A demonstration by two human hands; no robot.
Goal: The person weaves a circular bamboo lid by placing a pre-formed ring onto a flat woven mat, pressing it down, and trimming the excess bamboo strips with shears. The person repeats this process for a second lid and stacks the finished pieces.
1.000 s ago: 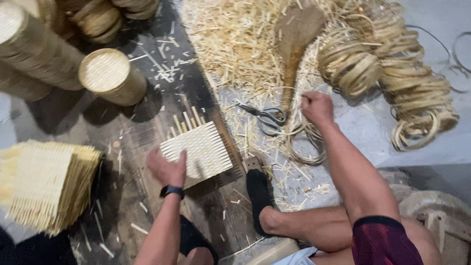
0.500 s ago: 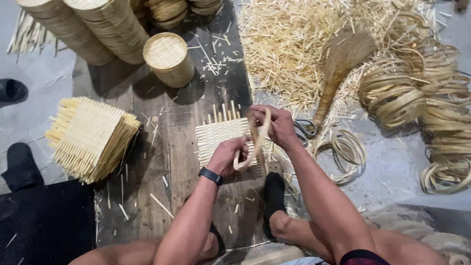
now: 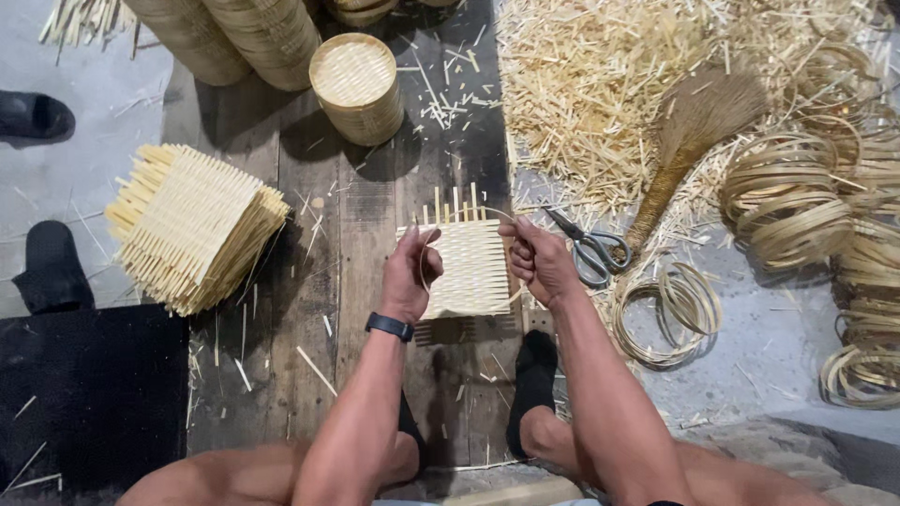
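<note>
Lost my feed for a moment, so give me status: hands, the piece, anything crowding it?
Left hand and right hand both shut on a thin bamboo strip, looped over the woven mat. Mat flat on the planks. Scissors lie beside the right hand, apart.

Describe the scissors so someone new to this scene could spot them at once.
Start at the big heap of straw trimmings top right and follow the brush down its handle. The scissors lie beside the handle's lower end, just right of the right hand. They are the only metal thing among the pale cane: grey blades, dark looped handles.
</note>
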